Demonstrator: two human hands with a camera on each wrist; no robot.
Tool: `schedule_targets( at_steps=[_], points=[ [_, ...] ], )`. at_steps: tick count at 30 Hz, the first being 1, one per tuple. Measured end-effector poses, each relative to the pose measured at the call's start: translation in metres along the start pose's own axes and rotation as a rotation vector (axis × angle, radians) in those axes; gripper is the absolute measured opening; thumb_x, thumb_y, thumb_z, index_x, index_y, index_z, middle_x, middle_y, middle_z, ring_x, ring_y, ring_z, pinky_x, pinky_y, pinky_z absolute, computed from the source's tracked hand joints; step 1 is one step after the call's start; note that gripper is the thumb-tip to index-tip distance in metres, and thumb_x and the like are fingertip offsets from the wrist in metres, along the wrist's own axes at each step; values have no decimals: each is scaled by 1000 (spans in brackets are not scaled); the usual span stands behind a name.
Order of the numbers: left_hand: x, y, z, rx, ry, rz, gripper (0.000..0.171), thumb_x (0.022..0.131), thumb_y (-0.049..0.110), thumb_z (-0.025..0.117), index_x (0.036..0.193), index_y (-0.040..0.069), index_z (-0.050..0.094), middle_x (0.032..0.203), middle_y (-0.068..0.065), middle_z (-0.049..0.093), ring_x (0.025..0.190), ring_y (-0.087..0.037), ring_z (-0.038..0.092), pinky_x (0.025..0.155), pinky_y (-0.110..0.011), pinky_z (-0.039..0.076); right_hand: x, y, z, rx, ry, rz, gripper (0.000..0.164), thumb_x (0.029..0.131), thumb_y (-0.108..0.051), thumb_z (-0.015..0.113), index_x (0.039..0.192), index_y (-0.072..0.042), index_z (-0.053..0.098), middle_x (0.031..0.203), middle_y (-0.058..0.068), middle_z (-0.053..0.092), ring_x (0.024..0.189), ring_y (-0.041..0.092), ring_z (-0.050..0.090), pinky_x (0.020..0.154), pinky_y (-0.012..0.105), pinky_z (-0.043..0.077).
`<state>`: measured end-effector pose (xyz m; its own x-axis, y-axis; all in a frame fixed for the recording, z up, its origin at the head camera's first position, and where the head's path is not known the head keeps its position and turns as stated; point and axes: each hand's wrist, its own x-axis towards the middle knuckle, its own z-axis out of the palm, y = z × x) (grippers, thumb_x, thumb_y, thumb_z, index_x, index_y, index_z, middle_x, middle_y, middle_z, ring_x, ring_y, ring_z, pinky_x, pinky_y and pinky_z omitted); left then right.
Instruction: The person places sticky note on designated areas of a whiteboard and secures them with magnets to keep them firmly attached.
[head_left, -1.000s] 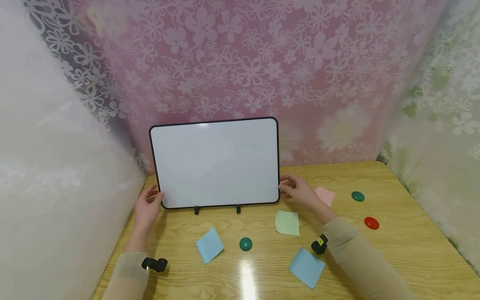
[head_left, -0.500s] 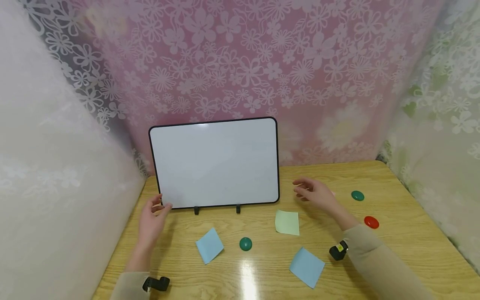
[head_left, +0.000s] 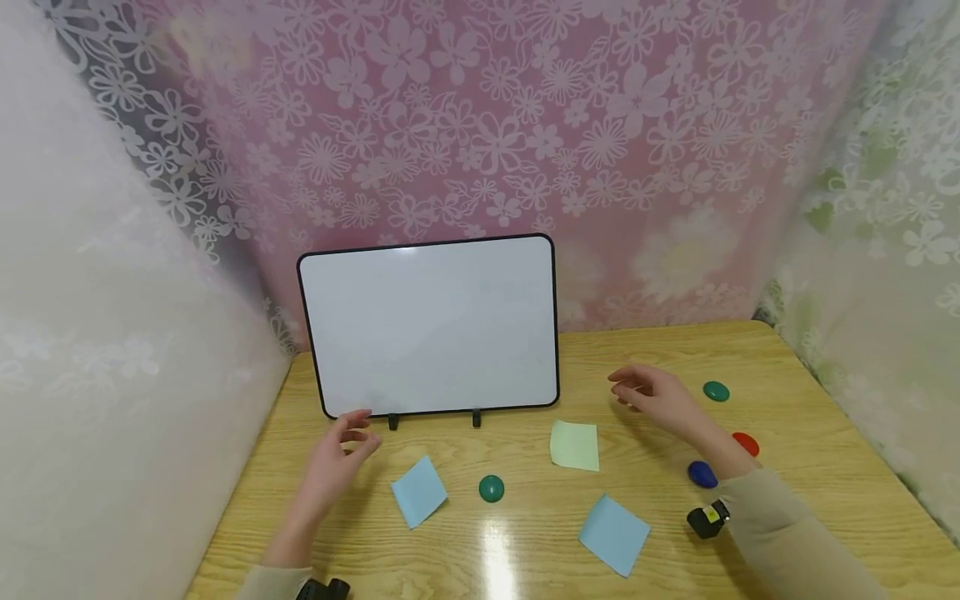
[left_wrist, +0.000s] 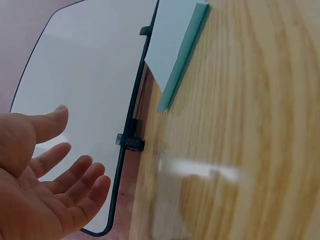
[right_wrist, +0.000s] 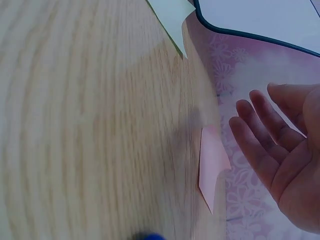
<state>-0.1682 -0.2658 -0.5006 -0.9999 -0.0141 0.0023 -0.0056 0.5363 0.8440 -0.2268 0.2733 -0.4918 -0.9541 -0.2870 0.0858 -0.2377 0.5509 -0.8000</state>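
A whiteboard point(head_left: 431, 325) with a thin black frame stands upright at the back of the table on small black feet point(head_left: 476, 418). My left hand point(head_left: 337, 458) hovers in front of its lower left corner, fingers loosely bent and holding nothing. In the left wrist view the palm and spread fingers point(left_wrist: 75, 180) show against the board. To the right of the board, my right hand point(head_left: 660, 400) is in the air with relaxed fingers and nothing in them. Below it, a pink sticky note point(right_wrist: 212, 165) shows in the right wrist view; the hand hides it in the head view.
On the wooden table point(head_left: 525, 533) lie a blue sticky note point(head_left: 420, 492), another blue note point(head_left: 615, 535) and a green note point(head_left: 575, 446). Round magnets are scattered about: green point(head_left: 491, 488), another green point(head_left: 716, 391), red point(head_left: 746, 443) and blue point(head_left: 702, 474). Flowered curtains enclose the table.
Both hands have come away from the whiteboard's side edges. The left moved right and toward me, the right moved further right. The board stands where it was; the blue magnet came into view.
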Motion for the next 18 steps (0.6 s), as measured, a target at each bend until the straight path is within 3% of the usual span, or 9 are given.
schedule_targets(
  at_steps=[6,9,12,18],
  points=[
    [-5,4,10,103,-88,90,51,101,17,78,148,5,60,141,-16,63,123,-33,61,97,-50,54,-19,0,-13,-152,-13,-13,27,110,-17,65,134,-6,70,125,9,73,110,30,70,85,39,61],
    [-6,6,14,143,-127,122,53,99,17,80,147,4,61,138,-16,64,122,-35,61,95,-50,54,-29,-1,-21,-225,-44,-32,26,109,-16,66,133,-7,71,125,8,73,112,31,70,90,45,59],
    [-6,8,17,173,-173,139,55,97,17,83,146,3,62,135,-15,65,120,-36,61,95,-52,53,-41,-1,-28,-265,-94,-43,27,106,-14,69,132,-5,70,125,10,73,110,32,70,90,48,60],
    [-5,13,23,227,-229,136,54,92,15,88,140,4,66,130,-14,66,116,-33,61,96,-53,52,-62,6,-43,-311,-179,-33,34,102,-19,76,133,-4,70,127,13,72,108,32,71,87,42,61]
  ],
)
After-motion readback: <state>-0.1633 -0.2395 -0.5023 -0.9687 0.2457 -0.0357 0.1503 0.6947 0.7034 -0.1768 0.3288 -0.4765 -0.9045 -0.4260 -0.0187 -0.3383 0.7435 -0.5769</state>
